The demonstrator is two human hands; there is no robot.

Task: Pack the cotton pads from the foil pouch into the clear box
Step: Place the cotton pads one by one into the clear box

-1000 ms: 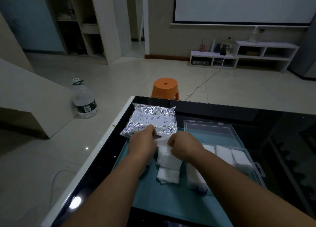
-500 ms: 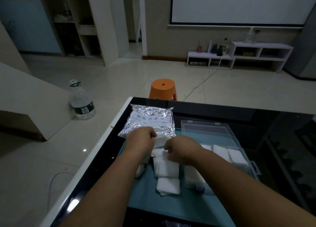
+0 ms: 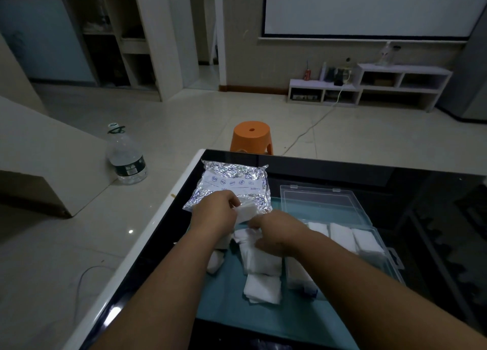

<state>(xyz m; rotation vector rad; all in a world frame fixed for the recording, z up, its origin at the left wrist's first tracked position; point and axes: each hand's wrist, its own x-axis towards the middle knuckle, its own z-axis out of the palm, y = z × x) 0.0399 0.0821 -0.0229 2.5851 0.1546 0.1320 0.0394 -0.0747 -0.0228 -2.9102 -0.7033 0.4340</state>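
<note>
A silver foil pouch [image 3: 232, 183] lies on the teal mat at the table's far left. My left hand [image 3: 214, 212] rests at its near edge, fingers closed on a white cotton pad [image 3: 247, 210]. My right hand [image 3: 276, 235] is just to the right, fingers curled on the loose cotton pads [image 3: 261, 262] piled on the mat. More pads [image 3: 262, 289] lie nearer to me. The clear box [image 3: 379, 244] stands to the right with its lid [image 3: 316, 202] open flat behind it. White pads [image 3: 342, 235] fill its far row.
A black glass table [image 3: 342, 173] with a white rim carries the teal mat [image 3: 263, 320]. An orange stool [image 3: 251, 136] stands beyond the table's far edge. A large water bottle [image 3: 126, 157] sits on the floor at left. A cable [image 3: 81, 281] trails on the floor.
My left hand has lifted a pad slightly out from the pouch's near edge. My right hand has shifted a little onto the pad pile.
</note>
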